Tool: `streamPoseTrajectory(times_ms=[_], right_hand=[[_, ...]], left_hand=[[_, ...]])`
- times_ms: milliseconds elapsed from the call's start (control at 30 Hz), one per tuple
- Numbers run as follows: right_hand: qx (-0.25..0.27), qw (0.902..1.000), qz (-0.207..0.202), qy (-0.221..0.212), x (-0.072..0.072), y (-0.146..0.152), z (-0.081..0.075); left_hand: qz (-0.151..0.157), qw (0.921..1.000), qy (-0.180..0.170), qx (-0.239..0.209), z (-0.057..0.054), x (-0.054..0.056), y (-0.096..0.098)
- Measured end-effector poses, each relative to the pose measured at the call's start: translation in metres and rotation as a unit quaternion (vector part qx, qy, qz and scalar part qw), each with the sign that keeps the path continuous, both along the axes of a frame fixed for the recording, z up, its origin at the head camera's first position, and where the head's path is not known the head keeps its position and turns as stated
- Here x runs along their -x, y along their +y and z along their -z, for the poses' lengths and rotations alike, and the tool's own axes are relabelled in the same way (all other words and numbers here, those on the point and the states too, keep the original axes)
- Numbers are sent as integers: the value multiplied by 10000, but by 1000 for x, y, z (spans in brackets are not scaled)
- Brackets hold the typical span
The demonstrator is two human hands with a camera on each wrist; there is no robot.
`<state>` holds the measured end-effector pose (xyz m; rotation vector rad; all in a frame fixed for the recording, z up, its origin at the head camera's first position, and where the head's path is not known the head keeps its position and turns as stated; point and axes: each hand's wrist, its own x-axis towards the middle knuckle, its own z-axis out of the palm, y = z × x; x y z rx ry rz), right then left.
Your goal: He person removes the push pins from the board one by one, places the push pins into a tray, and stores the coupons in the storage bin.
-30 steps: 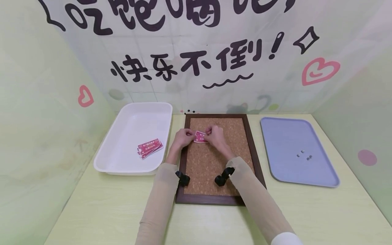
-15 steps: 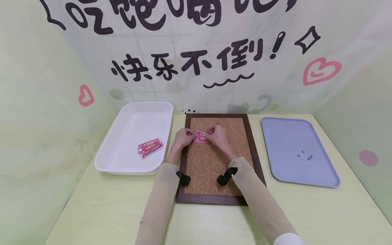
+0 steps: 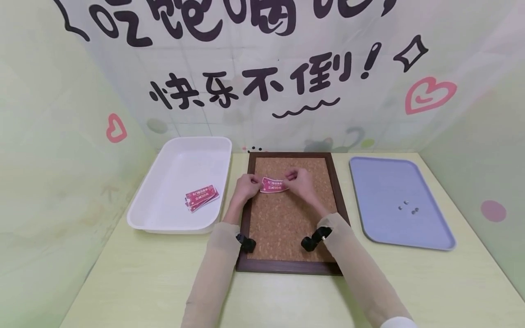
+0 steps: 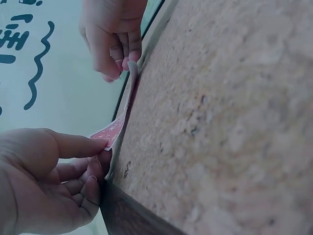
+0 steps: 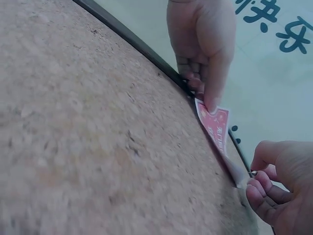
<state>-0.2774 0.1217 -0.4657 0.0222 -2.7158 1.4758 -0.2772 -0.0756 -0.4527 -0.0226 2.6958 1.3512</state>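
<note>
A pink-red printed coupon (image 3: 272, 185) lies across the upper part of a cork board (image 3: 287, 228), its middle bowed. My left hand (image 3: 248, 186) pinches the coupon's left end between thumb and fingers, beside the board's left frame. At the other end, my right hand (image 3: 301, 184) has its fingertips right at the coupon's edge. Seen from the right wrist, a small silvery thumbtack (image 5: 252, 173) shows between the thumb and finger of that right hand (image 5: 281, 183); its point is hidden. The coupon's right end (image 5: 238, 176) curls up toward these fingers.
Left of the board stands a white tray (image 3: 164, 191) with several more coupons (image 3: 201, 197) piled in it. A blue-grey tray (image 3: 393, 182) on the right holds several small silvery thumbtacks (image 3: 414, 211). A printed wall sheet rises behind the table (image 3: 287, 300).
My right hand has shifted right along the coupon, so more of its print shows and it now looks bowed. The left hand stays at the left end, slightly lower.
</note>
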Motion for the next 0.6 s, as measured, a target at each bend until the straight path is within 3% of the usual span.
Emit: streamPoseTrajectory(times_ms=[300,600], right_hand=[[-29,9997,82,223,-12,20,-11],[-74,9976,315,606,-25,47,-20]], left_hand=[[-53,9995,118,-286,-4,-7,-5],[144,9980,496,-360,-25,-19,-15]])
